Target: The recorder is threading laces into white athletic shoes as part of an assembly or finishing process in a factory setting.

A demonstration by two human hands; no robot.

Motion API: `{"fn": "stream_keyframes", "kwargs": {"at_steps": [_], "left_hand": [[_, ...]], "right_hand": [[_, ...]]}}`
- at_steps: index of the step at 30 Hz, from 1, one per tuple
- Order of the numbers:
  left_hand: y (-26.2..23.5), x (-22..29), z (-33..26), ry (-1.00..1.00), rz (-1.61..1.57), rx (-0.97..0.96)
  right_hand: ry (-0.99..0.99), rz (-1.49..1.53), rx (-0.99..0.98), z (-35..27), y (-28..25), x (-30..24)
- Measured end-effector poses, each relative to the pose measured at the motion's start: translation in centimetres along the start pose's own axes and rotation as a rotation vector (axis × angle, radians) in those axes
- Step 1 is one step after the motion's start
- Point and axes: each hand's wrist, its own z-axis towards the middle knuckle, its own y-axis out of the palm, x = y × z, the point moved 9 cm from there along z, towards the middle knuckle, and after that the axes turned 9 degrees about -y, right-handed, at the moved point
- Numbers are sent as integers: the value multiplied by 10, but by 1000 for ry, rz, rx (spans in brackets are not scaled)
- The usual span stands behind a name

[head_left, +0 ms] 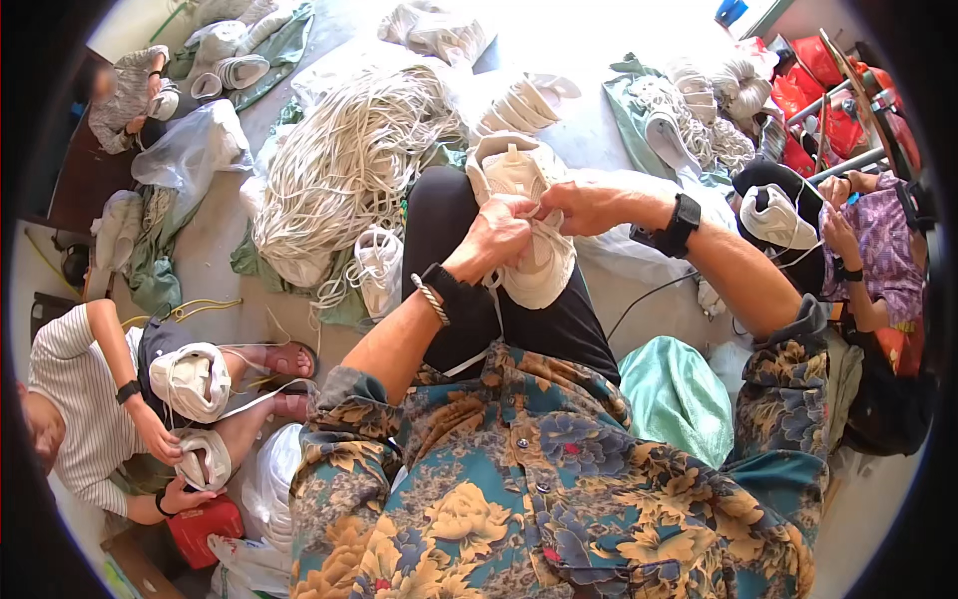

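A cream sneaker (544, 278) rests across my dark-trousered knees, its toe pointing toward me and its collar opening away. My left hand (499, 235) is closed in a pinch over the lacing area. From beneath it a white shoelace (496, 307) trails down to my lap. My right hand (591, 207) meets it from the other side, thumb and forefinger pinched at the shoe's eyelets. Both hands seem to grip the lace, though the fingers largely hide the part between them. Beside my left knee stands another laced cream shoe (378, 270).
Beyond my knees lies a big heap of white laces (349, 160), with stacked shoe parts (524, 103) near it. A green sack (677, 399) sits at my right. Co-workers handle shoes: one in a striped shirt (75, 364) close left, one in purple (876, 235) at right, another far left.
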Motion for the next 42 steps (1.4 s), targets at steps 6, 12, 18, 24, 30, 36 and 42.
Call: {"fn": "stream_keyframes", "kwargs": {"at_steps": [6, 12, 18, 24, 30, 36, 42], "left_hand": [[-6, 29, -6, 385, 594, 263], [-5, 36, -10, 299, 408, 151], [-8, 27, 5, 116, -9, 48], [-7, 34, 16, 107, 360, 134], [-9, 42, 26, 157, 459, 56], [-3, 39, 25, 189, 193, -105], [-90, 67, -24, 725, 556, 887]], "right_hand": [[102, -63, 125, -3, -8, -20], [206, -42, 216, -5, 1, -6], [40, 83, 448, -6, -5, -6], [185, 36, 437, -13, -8, -2], [194, -29, 480, -16, -16, -8], [58, -4, 554, -19, -18, -13], [92, -23, 460, -15, -14, -7]]}}
